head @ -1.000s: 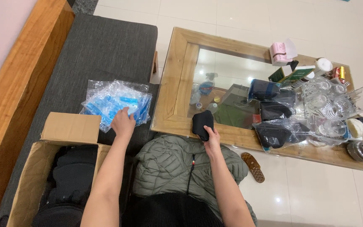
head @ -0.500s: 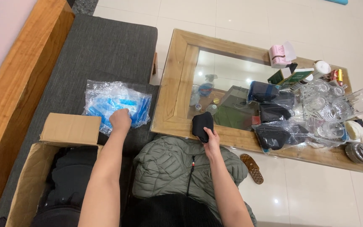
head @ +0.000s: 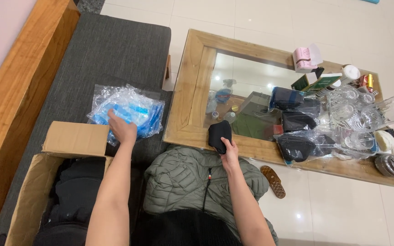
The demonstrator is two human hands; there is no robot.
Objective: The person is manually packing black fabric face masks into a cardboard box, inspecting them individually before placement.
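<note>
Beside left hand [head: 123, 130] on plastic bags [head: 126, 108], cardboard box [head: 46, 182]; bagged clothes [head: 297, 132] beyond.

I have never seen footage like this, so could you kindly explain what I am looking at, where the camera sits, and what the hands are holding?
No machine here: a person's two bare arms, filmed from a camera on their head looking down. The person sits on a grey sofa in a green jacket. The left hand rests on a stack of clear bags with blue contents. The right hand grips a black cloth at the edge of a wood-framed glass table. On the table lie more bagged dark cloths, glassware and a pink box. An open carton of dark items stands at the left.
</note>
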